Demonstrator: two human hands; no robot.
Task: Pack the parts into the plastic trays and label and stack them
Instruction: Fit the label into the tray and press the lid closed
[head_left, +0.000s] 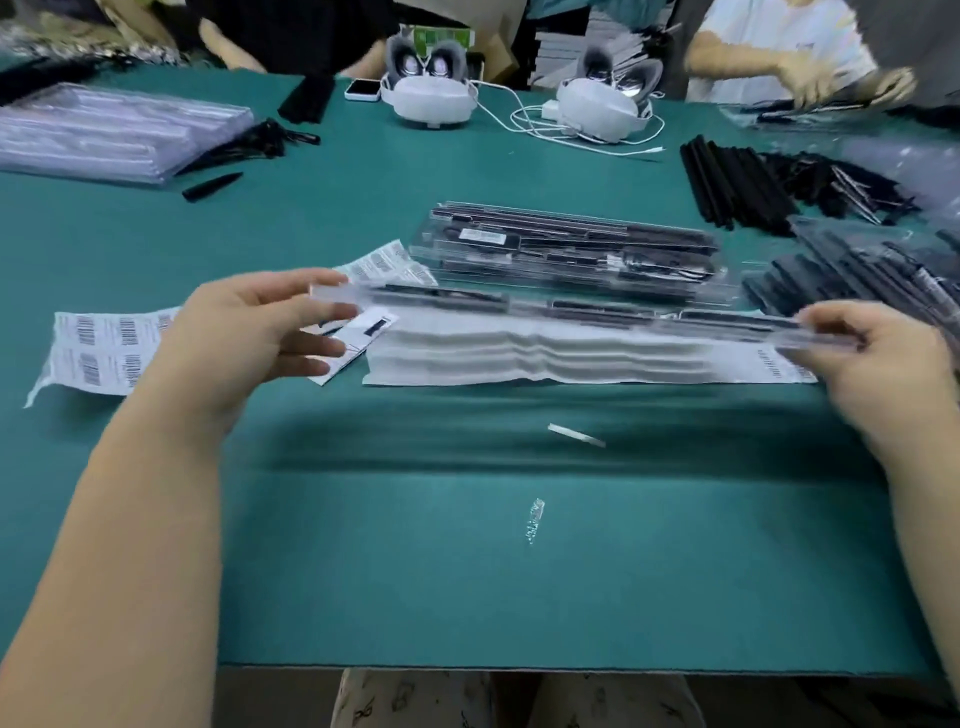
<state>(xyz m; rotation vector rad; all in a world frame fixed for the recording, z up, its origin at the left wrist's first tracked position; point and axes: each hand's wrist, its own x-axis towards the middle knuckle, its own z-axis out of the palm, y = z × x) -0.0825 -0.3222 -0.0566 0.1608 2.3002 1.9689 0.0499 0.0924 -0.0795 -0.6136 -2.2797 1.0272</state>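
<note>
While a long clear tray (571, 312) of black parts is held above the green table (467, 571), its ends are gripped by the left hand (249, 332) and right hand (878, 348). Barcodes on two label sheets (98, 348) are too blurred to read. Two white headsets (431, 101) are seen behind.

Teal table (467, 545), black parts (737, 182), white barcoded labels (98, 348).

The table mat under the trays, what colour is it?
Teal green table mat, clearest in the head view.
</note>
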